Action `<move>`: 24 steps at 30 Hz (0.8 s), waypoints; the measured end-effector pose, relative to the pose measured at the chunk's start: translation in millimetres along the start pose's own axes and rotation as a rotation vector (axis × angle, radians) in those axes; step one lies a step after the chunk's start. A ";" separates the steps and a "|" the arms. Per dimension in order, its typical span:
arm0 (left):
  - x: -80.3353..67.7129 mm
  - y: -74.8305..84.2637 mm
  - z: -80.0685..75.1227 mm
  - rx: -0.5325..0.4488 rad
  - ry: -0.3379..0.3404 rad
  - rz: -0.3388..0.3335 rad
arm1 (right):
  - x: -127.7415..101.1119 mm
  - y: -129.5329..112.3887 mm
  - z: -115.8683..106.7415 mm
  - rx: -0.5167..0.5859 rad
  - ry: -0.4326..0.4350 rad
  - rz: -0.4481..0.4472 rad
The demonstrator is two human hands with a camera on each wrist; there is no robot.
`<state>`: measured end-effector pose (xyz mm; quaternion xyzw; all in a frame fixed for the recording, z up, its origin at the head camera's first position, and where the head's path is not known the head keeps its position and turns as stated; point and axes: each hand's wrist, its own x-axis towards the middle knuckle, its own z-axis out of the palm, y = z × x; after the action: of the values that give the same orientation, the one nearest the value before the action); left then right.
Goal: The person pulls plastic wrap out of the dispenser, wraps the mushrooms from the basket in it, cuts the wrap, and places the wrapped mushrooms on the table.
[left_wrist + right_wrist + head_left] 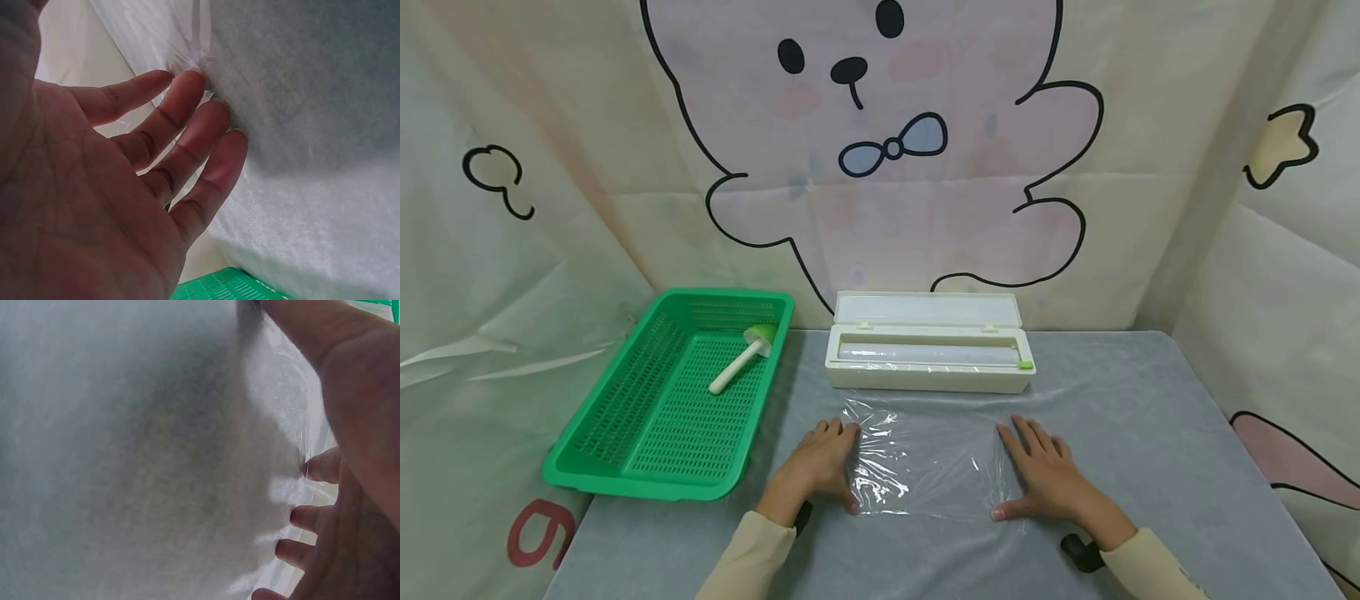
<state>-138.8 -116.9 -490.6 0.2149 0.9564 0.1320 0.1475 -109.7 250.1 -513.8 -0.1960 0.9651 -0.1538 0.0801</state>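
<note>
Head view: a sheet of cling film (925, 462) is seen lying flat on the grey surface (1150, 433), just in front of the white cling film dispenser box (929, 354), whose lid is raised. The left hand (820, 462) is laid on the sheet's left edge and the right hand (1048, 479) on its right edge; both are spread flat, fingers straight, and nothing is gripped. The step in hand is judged to be the smoothing and pinning of the film against the surface. The next move would probably call for even, light pressure, so that the thin film is not dragged or folded onto itself. The film is clear and glossy, with wrinkles and bright glints near the left hand. A green perforated basket (625, 467) is set to the left, with a white-handled tool (739, 361) inside it.
</note>
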 end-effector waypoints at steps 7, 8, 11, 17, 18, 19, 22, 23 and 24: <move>-5.6 -1.4 -17.0 -0.136 0.011 -0.002 | -2.0 4.4 2.8 0.019 -0.001 -0.005; -7.4 -1.0 -22.3 -0.170 0.020 -0.005 | -2.2 4.8 2.9 0.020 -0.001 -0.007; -13.3 -0.1 -40.6 -0.282 0.068 -0.003 | -2.6 5.5 3.3 0.019 -0.004 -0.007; -27.7 -6.5 -85.1 -0.354 0.277 0.034 | -3.2 6.4 3.6 0.022 -0.017 0.005; -29.7 -10.2 -92.0 -0.356 0.317 0.042 | -3.4 7.3 4.6 0.029 -0.013 0.003; -30.9 -15.5 -97.6 -0.354 0.356 0.049 | -3.6 8.6 6.3 0.036 -0.001 -0.004; -32.8 -34.9 -113.2 -0.375 0.442 0.026 | -3.9 14.6 14.2 0.061 0.012 -0.013; -32.8 -41.9 -117.6 -0.382 0.463 0.005 | -4.0 15.9 16.3 0.059 0.018 -0.015; -32.4 -49.2 -121.6 -0.389 0.482 -0.017 | -4.2 16.9 17.9 0.059 0.019 -0.017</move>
<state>-170.4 -197.4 -386.8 0.1373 0.9222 0.3588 -0.0442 -108.1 261.8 -535.7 -0.2003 0.9592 -0.1845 0.0752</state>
